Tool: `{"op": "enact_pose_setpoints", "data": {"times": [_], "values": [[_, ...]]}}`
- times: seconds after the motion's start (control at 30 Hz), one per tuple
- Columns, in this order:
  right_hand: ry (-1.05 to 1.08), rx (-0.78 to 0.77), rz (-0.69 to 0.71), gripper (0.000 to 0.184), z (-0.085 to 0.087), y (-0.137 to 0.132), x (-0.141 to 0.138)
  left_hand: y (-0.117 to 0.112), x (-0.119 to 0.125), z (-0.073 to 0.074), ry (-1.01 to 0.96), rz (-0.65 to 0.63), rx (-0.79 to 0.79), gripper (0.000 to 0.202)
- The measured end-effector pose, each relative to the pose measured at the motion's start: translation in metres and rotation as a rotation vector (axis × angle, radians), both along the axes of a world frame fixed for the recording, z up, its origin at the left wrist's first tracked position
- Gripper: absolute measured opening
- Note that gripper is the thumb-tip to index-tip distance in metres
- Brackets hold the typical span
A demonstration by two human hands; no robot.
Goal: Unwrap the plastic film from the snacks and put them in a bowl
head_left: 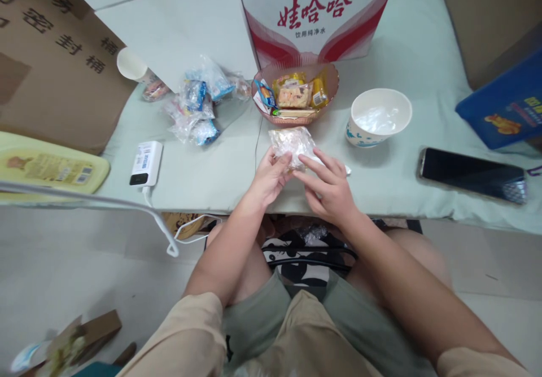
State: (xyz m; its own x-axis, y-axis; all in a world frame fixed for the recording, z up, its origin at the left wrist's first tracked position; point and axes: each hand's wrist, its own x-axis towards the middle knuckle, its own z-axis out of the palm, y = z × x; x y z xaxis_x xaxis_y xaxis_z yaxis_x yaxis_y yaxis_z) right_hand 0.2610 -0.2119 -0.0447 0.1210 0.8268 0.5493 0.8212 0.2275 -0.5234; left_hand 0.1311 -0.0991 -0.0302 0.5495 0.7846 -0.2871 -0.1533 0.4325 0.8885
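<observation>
Just in front of the glass bowl, a crinkled clear plastic packet (292,140) is held up over the table's near edge. My left hand (271,176) is closed on its lower left, thumb on top; what is inside the packet is hard to make out. My right hand (328,188) grips its lower right side with the fingertips, the other fingers loosely stretched. The pinkish glass bowl (262,116) behind holds several wrapped snacks, among them a packaged crispy block (293,96). To the right stands a paper cup (359,135) with clear plastic inside.
Several crumpled wrappers (197,103) lie left of the bowl. A white power bank (147,162) with a cable sits near the front edge, beside a yellow bottle (55,165). A black phone (472,175) lies at right. Cartons, including a white and red box (315,21), line the back.
</observation>
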Motion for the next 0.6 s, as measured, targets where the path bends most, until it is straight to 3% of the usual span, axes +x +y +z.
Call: {"op": "enact_pose_setpoints", "data": {"times": [0.1, 0.2, 0.33, 0.43, 0.53, 0.6], "values": [[0.048, 0.029, -0.132, 0.034, -0.001, -0.001, 0.015, 0.006, 0.000, -0.004, 0.004, 0.038, 0.044, 0.059], [-0.007, -0.087, -0.292, 0.036, -0.008, 0.000, 0.033, 0.008, 0.000, -0.006, 0.010, 0.071, 0.141, 0.061], [-0.129, -0.274, -0.324, 0.027, -0.017, -0.002, 0.043, 0.007, 0.000, -0.008, 0.043, 0.094, 0.189, 0.063], [-0.136, -0.330, -0.384, 0.022, -0.011, -0.008, 0.043, 0.010, -0.002, -0.009, 0.025, 0.099, 0.183, 0.066], [0.071, -0.349, -0.431, 0.025, -0.001, -0.014, 0.042, 0.014, -0.005, -0.010, 0.005, 0.136, 0.217, 0.066], [0.381, -0.352, -0.362, 0.032, 0.005, -0.015, 0.039, 0.016, -0.006, -0.012, 0.007, 0.162, 0.247, 0.067]]}}
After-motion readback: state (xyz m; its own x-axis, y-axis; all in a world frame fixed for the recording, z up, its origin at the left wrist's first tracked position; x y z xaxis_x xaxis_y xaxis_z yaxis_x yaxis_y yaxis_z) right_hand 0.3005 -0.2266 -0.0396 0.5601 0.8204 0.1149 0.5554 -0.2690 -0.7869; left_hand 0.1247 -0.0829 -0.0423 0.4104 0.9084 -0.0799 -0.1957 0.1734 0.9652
